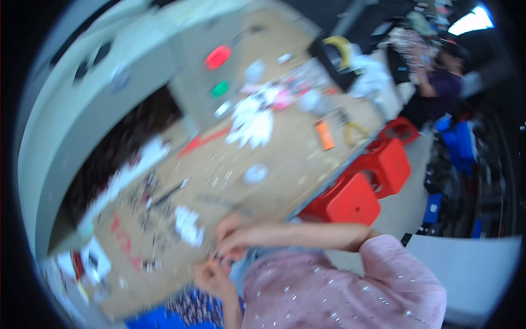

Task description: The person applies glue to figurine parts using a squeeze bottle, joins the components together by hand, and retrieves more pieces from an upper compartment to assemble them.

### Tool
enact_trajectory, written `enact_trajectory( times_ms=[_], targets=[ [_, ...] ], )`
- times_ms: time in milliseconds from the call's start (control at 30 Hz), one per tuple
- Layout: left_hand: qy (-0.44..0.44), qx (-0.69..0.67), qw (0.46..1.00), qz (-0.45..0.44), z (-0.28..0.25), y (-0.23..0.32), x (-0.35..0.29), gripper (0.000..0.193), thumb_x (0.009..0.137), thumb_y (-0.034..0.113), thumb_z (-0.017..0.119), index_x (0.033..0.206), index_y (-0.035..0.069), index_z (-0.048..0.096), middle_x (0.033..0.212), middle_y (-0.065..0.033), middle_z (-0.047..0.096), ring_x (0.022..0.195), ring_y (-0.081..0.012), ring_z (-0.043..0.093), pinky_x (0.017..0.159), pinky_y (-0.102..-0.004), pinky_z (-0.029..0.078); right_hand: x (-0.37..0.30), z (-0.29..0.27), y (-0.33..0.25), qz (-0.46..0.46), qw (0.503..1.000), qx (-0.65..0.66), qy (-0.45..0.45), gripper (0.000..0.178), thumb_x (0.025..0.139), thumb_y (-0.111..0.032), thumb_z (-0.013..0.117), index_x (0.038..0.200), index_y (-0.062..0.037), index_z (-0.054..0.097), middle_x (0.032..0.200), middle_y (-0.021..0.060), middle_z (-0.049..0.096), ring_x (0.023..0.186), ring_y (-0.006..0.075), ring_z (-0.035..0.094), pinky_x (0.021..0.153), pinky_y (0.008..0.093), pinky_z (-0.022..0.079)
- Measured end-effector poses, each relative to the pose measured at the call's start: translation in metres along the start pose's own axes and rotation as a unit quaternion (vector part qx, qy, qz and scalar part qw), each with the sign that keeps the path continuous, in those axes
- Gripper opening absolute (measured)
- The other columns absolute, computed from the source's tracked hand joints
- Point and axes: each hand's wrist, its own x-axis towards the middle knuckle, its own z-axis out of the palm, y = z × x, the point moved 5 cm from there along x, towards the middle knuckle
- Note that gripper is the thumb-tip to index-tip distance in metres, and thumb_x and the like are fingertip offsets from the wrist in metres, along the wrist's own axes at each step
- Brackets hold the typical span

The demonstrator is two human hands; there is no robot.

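Observation:
Close together over the near edge of the work table (219, 181) are my two hands, their fingertips nearly meeting. My left hand (212, 276) is closed in a pinch. Fingers bent, my right hand (233, 237) is closed just beyond it. Whatever small thing lies between their fingers is too blurred to name. A crumpled white piece (189, 226) lies on the table beside my hands. Below my left hand is a blue container (153, 319) holding many small dark and pale pieces.
Scattered small dark parts (143, 211) lie to the left. Farther along are a white heap (251, 123), a round white piece (255, 174), an orange object (324, 135) and a black tape dispenser (331, 66). Red stools (350, 203) line the right side. Another person (444, 82) is at back right.

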Motion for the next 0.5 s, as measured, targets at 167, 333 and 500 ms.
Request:
enact_trajectory(
  times_ms=[167, 333, 500],
  targets=[
    [-0.033, -0.117, 0.992, -0.040, 0.015, 0.014, 0.000, 0.011, 0.092, 0.002, 0.047, 0.082, 0.003, 0.043, 0.065, -0.0017, 0.045, 0.047, -0.0031, 0.037, 0.040, -0.0170, 0.027, -0.016, 0.011, -0.015, -0.031, 0.998, 0.056, -0.019, 0.010, 0.077, -0.004, 0.061, 0.072, 0.0020, 0.056, 0.065, 0.0078, 0.061, 0.053, 0.0095, 0.056, 0.046, 0.0202, 0.042],
    [-0.028, -0.101, 0.995, -0.003, 0.019, 0.025, -0.013, 0.011, 0.093, 0.002, 0.046, 0.082, 0.004, 0.042, 0.064, -0.0010, 0.045, 0.046, -0.0027, 0.037, 0.039, -0.0162, 0.027, -0.035, 0.013, -0.012, -0.055, 0.997, 0.053, -0.010, 0.009, 0.075, -0.002, 0.062, 0.072, 0.0021, 0.054, 0.066, 0.0086, 0.061, 0.053, 0.0103, 0.056, 0.045, 0.0203, 0.042],
    [-0.052, -0.123, 0.991, 0.029, 0.018, 0.037, -0.034, 0.013, 0.092, 0.002, 0.047, 0.080, 0.003, 0.043, 0.064, -0.0024, 0.047, 0.045, -0.0035, 0.039, 0.039, -0.0155, 0.027, -0.054, 0.016, 0.001, -0.077, 0.995, 0.056, -0.019, 0.009, 0.075, -0.002, 0.061, 0.072, 0.0018, 0.053, 0.067, 0.0103, 0.062, 0.053, 0.0107, 0.056, 0.045, 0.0208, 0.042]
  ],
)
